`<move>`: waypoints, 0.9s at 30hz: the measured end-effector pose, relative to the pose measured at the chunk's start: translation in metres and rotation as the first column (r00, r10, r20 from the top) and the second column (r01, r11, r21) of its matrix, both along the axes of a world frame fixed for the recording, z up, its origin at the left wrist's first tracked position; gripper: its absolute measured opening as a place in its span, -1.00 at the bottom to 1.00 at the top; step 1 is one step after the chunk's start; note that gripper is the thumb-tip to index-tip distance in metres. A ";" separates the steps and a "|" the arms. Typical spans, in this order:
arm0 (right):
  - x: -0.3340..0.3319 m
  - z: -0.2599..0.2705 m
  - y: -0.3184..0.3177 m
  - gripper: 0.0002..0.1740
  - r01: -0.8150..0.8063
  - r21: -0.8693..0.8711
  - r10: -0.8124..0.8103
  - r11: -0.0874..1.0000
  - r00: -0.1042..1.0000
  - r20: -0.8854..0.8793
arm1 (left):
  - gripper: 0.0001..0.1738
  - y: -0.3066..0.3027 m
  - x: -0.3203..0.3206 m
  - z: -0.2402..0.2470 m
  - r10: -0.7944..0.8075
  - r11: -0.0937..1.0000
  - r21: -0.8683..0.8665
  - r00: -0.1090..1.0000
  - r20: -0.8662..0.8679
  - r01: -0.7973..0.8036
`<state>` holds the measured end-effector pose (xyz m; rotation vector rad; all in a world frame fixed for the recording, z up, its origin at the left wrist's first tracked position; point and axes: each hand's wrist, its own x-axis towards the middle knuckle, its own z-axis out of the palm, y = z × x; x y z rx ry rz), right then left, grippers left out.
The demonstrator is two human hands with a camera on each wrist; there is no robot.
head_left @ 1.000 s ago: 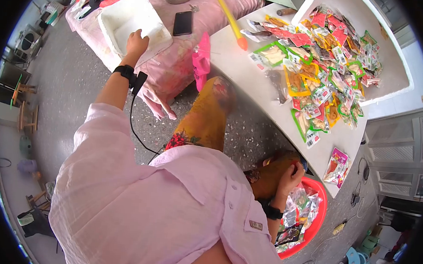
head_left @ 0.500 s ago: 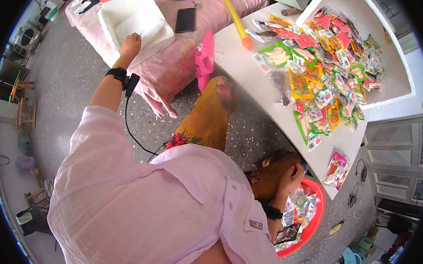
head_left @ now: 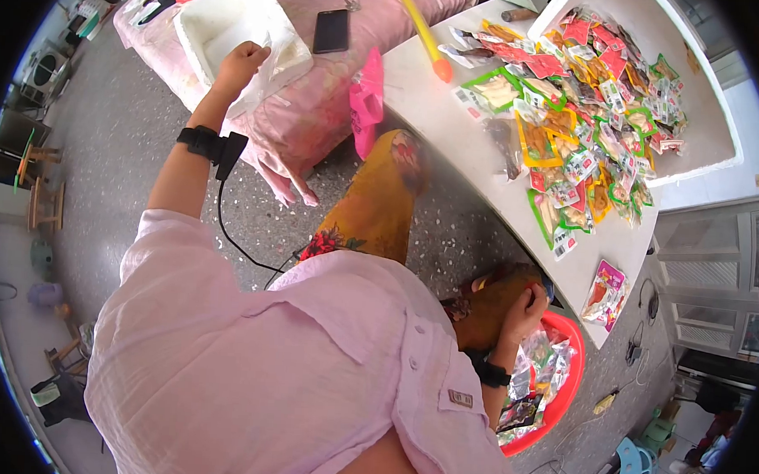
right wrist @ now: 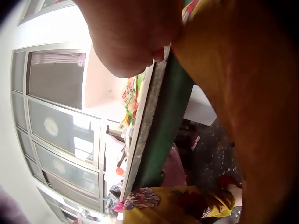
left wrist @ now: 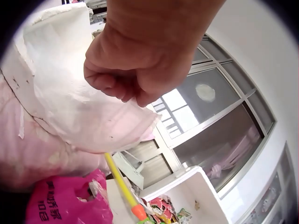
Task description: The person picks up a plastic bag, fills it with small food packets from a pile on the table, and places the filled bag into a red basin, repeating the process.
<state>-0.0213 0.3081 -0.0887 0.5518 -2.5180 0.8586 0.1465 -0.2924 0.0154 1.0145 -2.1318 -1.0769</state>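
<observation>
Grips a thin translucent plastic sheet [left wrist: 93, 107] in the left hand [head_left: 241, 62], fingers curled tight and thumb closed against them, with the sheet hanging loosely below. Rests the right hand [head_left: 525, 312] on the trousered leg [head_left: 492, 307], fingers loosely curled and nothing visible in the grasp.

Has the white foam box [head_left: 223, 27] at the left hand, partly behind the sheet; cannot tell whether sheet and box touch. Keeps both above the pink cloth [head_left: 305, 104], with a dark phone [head_left: 331, 32] lying on the cloth just beside the box. Has a bright pink bag [head_left: 367, 103] between cloth and white surface [head_left: 485, 191].

Near the right hand, under the surface's corner, has a red basin [head_left: 578, 368] holding packets [head_left: 530, 386]. On the surface, has a heap of colourful food packets [head_left: 588, 111] spilling from a large white box [head_left: 703, 125], a yellow stick [head_left: 418, 24] with an orange tip, and, well apart from the heap, a single pink-edged packet [head_left: 606, 293].
</observation>
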 end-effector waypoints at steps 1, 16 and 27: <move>0.000 0.002 -0.002 -0.85 -0.023 -0.021 0.023 1.000 1.000 0.012 | -0.73 0.017 -0.003 0.014 -0.072 0.986 0.143 0.994 -0.077 0.083; 0.032 0.075 -0.162 -0.75 -0.028 -0.777 0.754 0.629 0.267 0.600 | -0.70 0.266 -0.087 -0.034 -0.600 0.730 0.251 0.772 -0.212 0.636; 0.019 0.058 -0.154 -0.83 0.077 -0.726 0.703 0.684 0.197 0.683 | -0.75 0.290 -0.104 -0.056 -0.537 0.608 0.542 0.803 -0.259 0.581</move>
